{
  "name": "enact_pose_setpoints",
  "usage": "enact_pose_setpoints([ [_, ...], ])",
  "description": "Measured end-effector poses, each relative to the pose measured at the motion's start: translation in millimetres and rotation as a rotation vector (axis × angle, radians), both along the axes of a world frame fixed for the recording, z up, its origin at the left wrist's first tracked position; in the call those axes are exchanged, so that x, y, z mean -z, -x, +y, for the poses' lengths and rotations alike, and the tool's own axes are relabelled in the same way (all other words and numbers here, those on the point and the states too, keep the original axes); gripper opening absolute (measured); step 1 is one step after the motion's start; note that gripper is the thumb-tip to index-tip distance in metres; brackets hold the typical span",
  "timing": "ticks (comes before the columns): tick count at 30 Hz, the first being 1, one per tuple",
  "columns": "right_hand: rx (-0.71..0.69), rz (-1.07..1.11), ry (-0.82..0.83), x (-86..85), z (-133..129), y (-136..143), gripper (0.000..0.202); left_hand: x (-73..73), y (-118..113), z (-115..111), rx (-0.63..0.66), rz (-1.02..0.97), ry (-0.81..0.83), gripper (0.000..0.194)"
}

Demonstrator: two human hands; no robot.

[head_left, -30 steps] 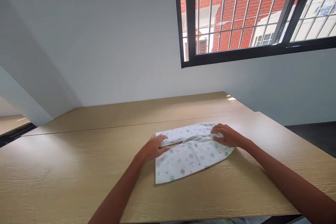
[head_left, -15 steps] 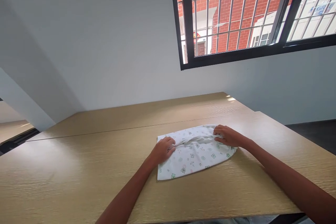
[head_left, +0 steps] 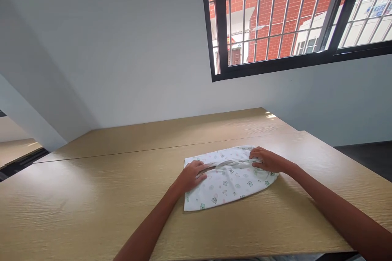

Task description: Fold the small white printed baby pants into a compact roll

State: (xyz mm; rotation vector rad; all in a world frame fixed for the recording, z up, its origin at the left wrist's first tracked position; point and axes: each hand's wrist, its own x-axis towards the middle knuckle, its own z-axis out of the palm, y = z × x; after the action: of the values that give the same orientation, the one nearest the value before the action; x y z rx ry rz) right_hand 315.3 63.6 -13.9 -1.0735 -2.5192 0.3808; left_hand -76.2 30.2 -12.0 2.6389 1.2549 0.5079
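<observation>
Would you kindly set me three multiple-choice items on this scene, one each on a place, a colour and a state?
1. Where does the cloth lie?
A. on the wooden table
B. on the window sill
C. on the floor

2. What colour is the cloth's ground?
A. red
B. white with small prints
C. black

3. How do the hands stand?
A. both raised off the table
B. one holds a cup
C. both rest on the cloth

Answers:
1 A, the cloth lies flat on the tabletop, below the window.
2 B, the fabric is white with small green and pink figures.
3 C, the left hand presses the cloth's left end and the right hand its right end, at a bunched fold between them.
</observation>
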Motion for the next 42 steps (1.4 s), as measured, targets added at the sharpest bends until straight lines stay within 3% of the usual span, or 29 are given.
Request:
enact_pose_setpoints([
  [5,0.017,0.006,-0.01,0.9,1,3,0.027,-2.2,-5,-1,-0.052,-0.059,0.012,0.03],
  [11,0.041,-0.076,-0.149,0.3,-4,14,0.02,3.9,-8,3,-0.133,-0.045,-0.079,0.011],
  [16,0.088,-0.063,-0.148,-2.7,-10,17,0.023,4.2,-11,6,-0.122,0.002,-0.126,0.011],
  [21,0.102,0.063,-0.068,-10.1,-12,15,0.025,-5.4,-10,5,-0.125,-0.019,-0.137,0.013],
  [25,0.154,0.313,0.026,-25.4,-16,18,0.031,-17.2,-2,3,-0.146,-0.087,-0.115,0.018],
  [28,0.142,0.546,0.214,-42.7,-24,18,0.036,-31.1,6,-2,-0.137,-0.219,-0.026,0.022],
  [31,0.182,0.693,0.351,-54.0,-30,18,0.038,-43.4,15,-7,-0.072,-0.416,0.278,0.03],
  [33,0.246,0.647,0.346,-50.0,-29,17,0.036,-45.3,20,-5,-0.081,-0.421,0.38,0.031],
  [37,0.333,0.295,0.067,-16.1,-11,8,0.028,-34.0,25,5,-0.254,-0.296,0.089,0.018],
  [39,0.394,0.17,-0.112,-0.1,0,-1,0.023,-28.3,23,7,-0.248,-0.269,0.023,0.015],
  [42,0.354,0.113,-0.157,7.3,9,-12,0.02,-25.6,15,3,-0.159,-0.239,0.041,0.018],
])
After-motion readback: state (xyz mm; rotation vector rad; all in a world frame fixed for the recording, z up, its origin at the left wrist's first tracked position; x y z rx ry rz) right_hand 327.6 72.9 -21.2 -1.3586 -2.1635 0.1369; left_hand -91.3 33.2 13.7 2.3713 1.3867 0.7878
